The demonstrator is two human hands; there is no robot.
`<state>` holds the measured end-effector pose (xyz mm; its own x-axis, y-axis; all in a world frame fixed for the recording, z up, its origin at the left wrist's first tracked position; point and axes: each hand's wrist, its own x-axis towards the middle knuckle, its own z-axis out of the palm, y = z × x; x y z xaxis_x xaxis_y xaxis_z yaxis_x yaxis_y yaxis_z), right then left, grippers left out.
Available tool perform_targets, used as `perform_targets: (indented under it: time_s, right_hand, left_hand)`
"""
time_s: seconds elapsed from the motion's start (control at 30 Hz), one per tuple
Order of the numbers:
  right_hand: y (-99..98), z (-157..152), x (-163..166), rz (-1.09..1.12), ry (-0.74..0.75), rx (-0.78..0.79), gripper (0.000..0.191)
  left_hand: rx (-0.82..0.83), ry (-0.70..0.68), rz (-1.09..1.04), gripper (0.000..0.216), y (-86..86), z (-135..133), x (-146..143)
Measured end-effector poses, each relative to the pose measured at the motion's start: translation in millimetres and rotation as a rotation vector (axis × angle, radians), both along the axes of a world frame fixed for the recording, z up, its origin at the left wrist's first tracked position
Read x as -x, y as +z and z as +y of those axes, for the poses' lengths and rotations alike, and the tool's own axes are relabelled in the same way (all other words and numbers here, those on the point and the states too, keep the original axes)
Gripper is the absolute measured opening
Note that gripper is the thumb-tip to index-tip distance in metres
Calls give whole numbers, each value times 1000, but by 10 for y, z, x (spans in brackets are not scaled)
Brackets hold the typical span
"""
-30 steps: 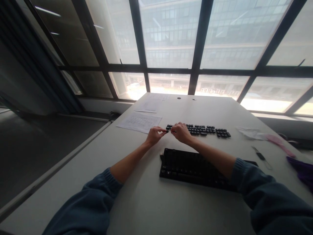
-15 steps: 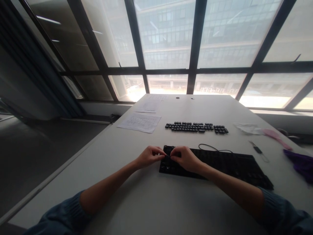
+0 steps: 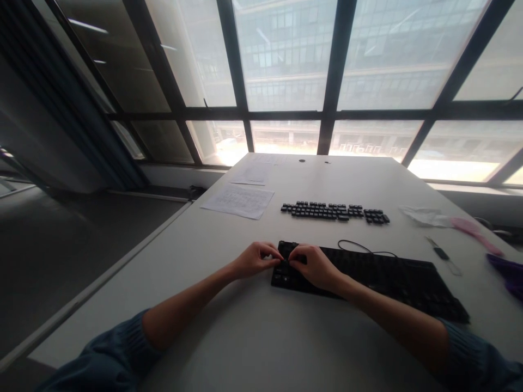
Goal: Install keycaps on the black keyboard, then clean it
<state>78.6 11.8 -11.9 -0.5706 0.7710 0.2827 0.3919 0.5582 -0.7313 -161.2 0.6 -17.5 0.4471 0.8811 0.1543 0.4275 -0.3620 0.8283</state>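
A black keyboard (image 3: 392,277) lies at a slant on the white table, with few keycaps showing at its left end. My left hand (image 3: 255,258) rests at that left end, thumb and forefinger pinched together over the key area. Just beside it, my right hand (image 3: 312,265) bends over the keyboard, its fingers also pinched. The fingertips of both nearly meet around a small dark spot; what they hold is too small and dark to make out. Beyond the keyboard, loose black keycaps (image 3: 318,210) lie in rows laid out like a keyboard.
A thin black cable (image 3: 355,245) curls behind the keyboard. To the right lie a small wire-ended tool with a dark handle (image 3: 441,252), a white crumpled sheet (image 3: 425,216), a pink item (image 3: 474,233) and purple cloth (image 3: 509,275). Written papers (image 3: 241,201) lie at the left edge.
The whole view has shifted slightly, so the table and things on it appear a little farther right. Both hands stay pinched at the same spot on the keyboard.
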Motion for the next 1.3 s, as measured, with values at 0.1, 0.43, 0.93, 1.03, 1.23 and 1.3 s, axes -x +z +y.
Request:
perform_targets:
  time_s: [0.1, 0.43, 0.93, 1.03, 1.23, 1.3]
  right_hand:
    - [-7, 1, -10, -4, 1, 0, 12]
    - [-18, -24, -4, -14, 6, -45, 13]
    - [-66, -32, -21, -21, 70, -140, 11]
    - [-74, -45, -43, -53, 70, -169, 9]
    - [-75, -67, -94, -115, 45, -213, 9]
    - [-60, -80, -96, -129, 49, -211, 9]
  left_hand:
    - [-32, -20, 6, 18, 11, -7, -2]
    - [-336, -102, 81, 11, 31, -16, -1]
    - [-473, -188, 254, 14, 156, -63, -16]
    - [-510, -178, 330, 13, 195, -96, -32]
    - [-638, -166, 484, 20, 233, -175, -127]
    - [-638, -161, 497, 21, 228, -183, -141]
